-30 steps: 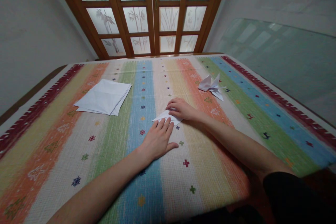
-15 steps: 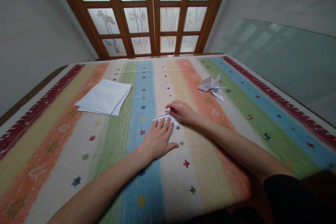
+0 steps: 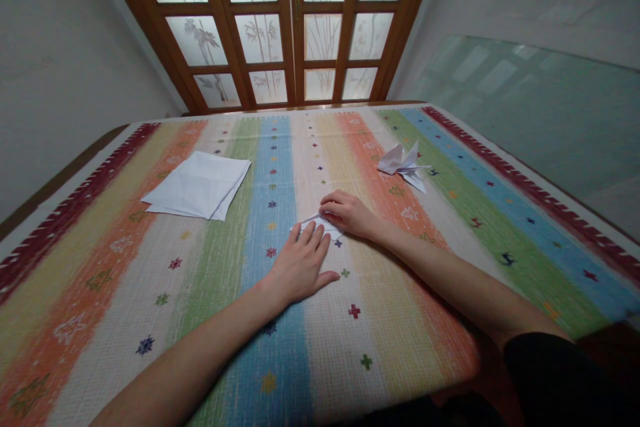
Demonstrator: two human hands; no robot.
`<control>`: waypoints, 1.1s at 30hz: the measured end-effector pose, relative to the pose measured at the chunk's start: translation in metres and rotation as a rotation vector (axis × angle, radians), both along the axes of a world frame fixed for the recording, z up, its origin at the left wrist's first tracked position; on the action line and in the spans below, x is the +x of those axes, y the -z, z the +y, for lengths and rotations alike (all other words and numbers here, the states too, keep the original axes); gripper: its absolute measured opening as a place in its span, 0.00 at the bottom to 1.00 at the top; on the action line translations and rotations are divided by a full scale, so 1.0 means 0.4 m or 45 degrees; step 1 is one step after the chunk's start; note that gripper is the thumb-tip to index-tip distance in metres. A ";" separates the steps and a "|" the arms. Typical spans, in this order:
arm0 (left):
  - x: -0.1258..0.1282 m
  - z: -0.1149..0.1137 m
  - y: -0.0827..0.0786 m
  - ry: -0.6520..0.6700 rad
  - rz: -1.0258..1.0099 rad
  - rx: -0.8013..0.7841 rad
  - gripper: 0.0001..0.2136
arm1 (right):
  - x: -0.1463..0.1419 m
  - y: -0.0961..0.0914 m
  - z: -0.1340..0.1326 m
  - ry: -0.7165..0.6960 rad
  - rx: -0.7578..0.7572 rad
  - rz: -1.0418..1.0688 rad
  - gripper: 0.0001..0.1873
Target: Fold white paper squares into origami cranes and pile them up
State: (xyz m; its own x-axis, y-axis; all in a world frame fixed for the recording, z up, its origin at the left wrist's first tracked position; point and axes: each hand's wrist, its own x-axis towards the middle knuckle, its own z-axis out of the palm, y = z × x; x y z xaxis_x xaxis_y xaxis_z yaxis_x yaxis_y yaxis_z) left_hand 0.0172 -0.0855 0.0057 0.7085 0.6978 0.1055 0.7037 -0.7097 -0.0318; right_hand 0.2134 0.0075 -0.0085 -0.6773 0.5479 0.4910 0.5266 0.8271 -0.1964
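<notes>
From where I stand, the small folded paper (image 3: pixel 336 232) lies mid-table on the striped tablecloth (image 3: pixel 410 320), its folding apparently part done. The left hand (image 3: pixel 300 267) rests flat across its near side, fingers stretched out; the right hand (image 3: pixel 350 215) curls at its far right edge, though I can't tell whether those fingers pinch it. A winged paper figure (image 3: pixel 403 160), seemingly complete, sits far right; larger white sheets (image 3: pixel 195 183) lie far left, not yet shaped.
</notes>
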 end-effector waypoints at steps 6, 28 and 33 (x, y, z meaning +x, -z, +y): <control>0.001 -0.003 -0.003 -0.013 -0.008 -0.017 0.34 | 0.010 0.013 -0.005 -0.055 0.129 -0.016 0.13; -0.001 0.001 0.006 -0.033 -0.032 -0.073 0.34 | 0.039 0.036 -0.003 -0.044 0.028 0.104 0.14; -0.001 0.000 0.002 -0.068 -0.028 -0.107 0.34 | 0.044 0.025 -0.004 -0.159 0.085 0.000 0.16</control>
State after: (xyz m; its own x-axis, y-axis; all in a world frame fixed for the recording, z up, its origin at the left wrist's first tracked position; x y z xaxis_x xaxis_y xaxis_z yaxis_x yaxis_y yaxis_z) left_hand 0.0170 -0.0854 0.0048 0.6682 0.7416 0.0599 0.7405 -0.6707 0.0421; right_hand 0.2310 0.0059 -0.0186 -0.7382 0.4254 0.5236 0.4187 0.8975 -0.1389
